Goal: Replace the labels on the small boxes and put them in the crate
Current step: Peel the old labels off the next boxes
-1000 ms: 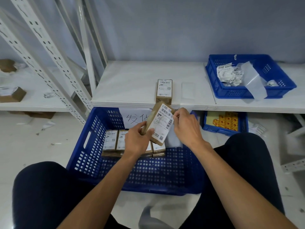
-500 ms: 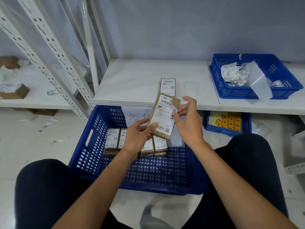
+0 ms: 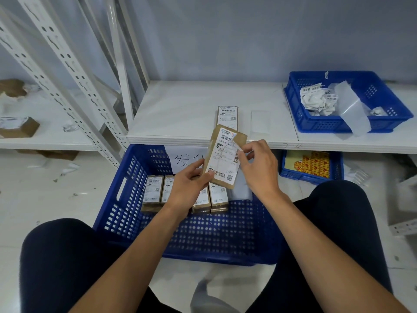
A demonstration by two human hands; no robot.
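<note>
My feed is evenly lit, cool and diffuse, without hard shadows; only a faint one lies beneath the blue basket (image 3: 347, 123) on the white shelf (image 3: 191, 114). The rack uprights (image 3: 56, 64) bow with wide-angle distortion toward the left edge. Fine print on the label (image 3: 222, 161) at centre reads soft.

Three blue plastic containers: one large crate (image 3: 135, 222) on the floor, one basket (image 3: 316, 125) at the right end of the shelf (image 3: 180, 123), and one tray (image 3: 291, 175) of yellow stickers beneath that shelf. At least six small labelled boxes: one held box (image 3: 222, 159) bearing one label (image 3: 225, 168), one shelf box (image 3: 228, 116) at the shelf's front edge, and four crate boxes (image 3: 153, 188) with tops showing, over a lower layer too hidden to count. One handwritten sign (image 3: 182, 157) stands against the crate's far wall. The basket's crumpled labels (image 3: 316, 100) cannot be counted; one clear strip (image 3: 352, 109) drapes its front rim.
</note>
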